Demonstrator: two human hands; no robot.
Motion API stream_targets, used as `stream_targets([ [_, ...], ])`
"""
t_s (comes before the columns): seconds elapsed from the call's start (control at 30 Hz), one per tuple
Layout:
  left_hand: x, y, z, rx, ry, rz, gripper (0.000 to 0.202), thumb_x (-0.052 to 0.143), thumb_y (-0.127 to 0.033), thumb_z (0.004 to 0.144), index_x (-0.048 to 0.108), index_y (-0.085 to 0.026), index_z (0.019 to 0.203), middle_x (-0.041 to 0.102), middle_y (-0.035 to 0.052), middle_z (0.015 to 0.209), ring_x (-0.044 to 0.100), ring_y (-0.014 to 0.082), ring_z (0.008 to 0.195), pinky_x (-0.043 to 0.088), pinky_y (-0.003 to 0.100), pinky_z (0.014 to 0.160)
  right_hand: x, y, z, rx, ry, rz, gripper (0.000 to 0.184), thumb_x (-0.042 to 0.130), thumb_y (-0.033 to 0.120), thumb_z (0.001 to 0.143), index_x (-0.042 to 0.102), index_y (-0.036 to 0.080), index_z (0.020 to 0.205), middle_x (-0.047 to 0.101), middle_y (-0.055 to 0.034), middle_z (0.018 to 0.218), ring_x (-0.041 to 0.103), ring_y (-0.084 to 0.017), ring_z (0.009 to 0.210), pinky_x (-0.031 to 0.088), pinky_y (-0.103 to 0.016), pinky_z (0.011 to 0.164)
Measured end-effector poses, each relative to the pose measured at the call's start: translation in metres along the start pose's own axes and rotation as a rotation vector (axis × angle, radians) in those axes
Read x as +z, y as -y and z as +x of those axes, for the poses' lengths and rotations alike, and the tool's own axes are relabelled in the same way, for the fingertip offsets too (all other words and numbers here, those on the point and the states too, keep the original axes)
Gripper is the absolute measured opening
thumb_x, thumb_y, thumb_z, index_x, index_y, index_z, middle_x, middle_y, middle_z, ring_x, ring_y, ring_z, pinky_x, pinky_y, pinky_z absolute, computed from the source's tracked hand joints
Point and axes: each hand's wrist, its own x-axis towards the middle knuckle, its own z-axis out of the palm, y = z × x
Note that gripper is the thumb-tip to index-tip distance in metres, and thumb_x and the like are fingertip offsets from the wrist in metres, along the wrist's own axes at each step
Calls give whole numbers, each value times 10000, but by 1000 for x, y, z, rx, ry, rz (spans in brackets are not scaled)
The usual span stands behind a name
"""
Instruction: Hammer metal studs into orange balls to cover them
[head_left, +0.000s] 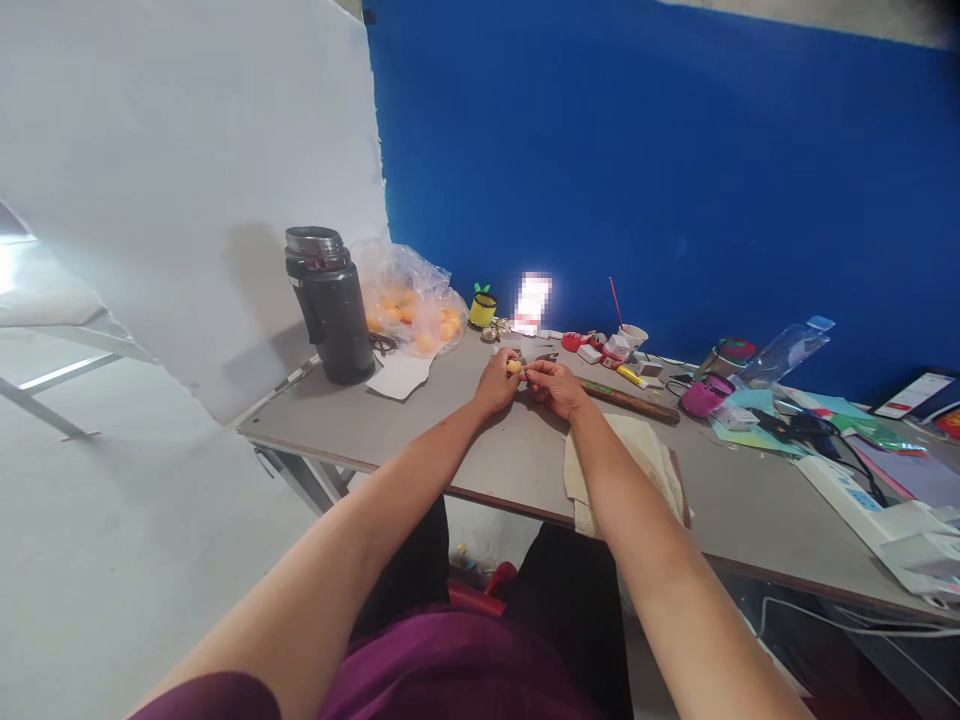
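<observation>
While both arms are stretched out over the worktop [420, 430], a small orange ball [514, 367] is held just above it, between the two hands. The left hand [495, 385] is curled almost shut, and the ball is pinched at its fingertips. The right hand [555, 388] is half closed, and the ball is pinched from the other side by its fingertips. More orange balls are kept in a clear bag [411, 300] beside a black flask [330, 305], well apart from the hands. A cloth [652, 455] is laid under the right arm. It seems the ball is being picked at or fitted. A soft, steady pinch is called for next, since the ball is round and could easily be dropped.
</observation>
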Motion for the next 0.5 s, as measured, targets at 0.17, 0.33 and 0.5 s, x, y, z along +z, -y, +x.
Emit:
stream_targets([
  [0.17, 0, -1, -1, 11, 33, -19, 302, 650, -169, 822, 556, -222, 1104, 682, 48, 1075, 613, 213, 931, 495, 366, 886, 0, 0, 0, 0, 8, -2, 475, 974, 400, 500, 706, 194, 833, 727, -14, 766, 475, -68, 543, 296, -185, 435],
  [0.33, 4, 2, 2, 54, 40, 24, 349, 580, -78, 794, 555, -205, 1119, 655, 93, 1182, 602, 233, 1062, 484, 389, 966, 0, -1, 0, 3, 12, -3, 460, 969, 397, 502, 722, 191, 830, 730, -15, 778, 483, -67, 552, 297, -181, 442],
  [0.5, 2, 0, 0, 57, 84, 54, 308, 593, -115, 824, 564, -211, 1115, 678, 82, 1147, 624, 231, 1004, 496, 379, 921, 0, -2, 0, 1, 21, -36, 460, 965, 417, 520, 719, 193, 838, 721, -5, 759, 484, -59, 538, 298, -181, 439],
])
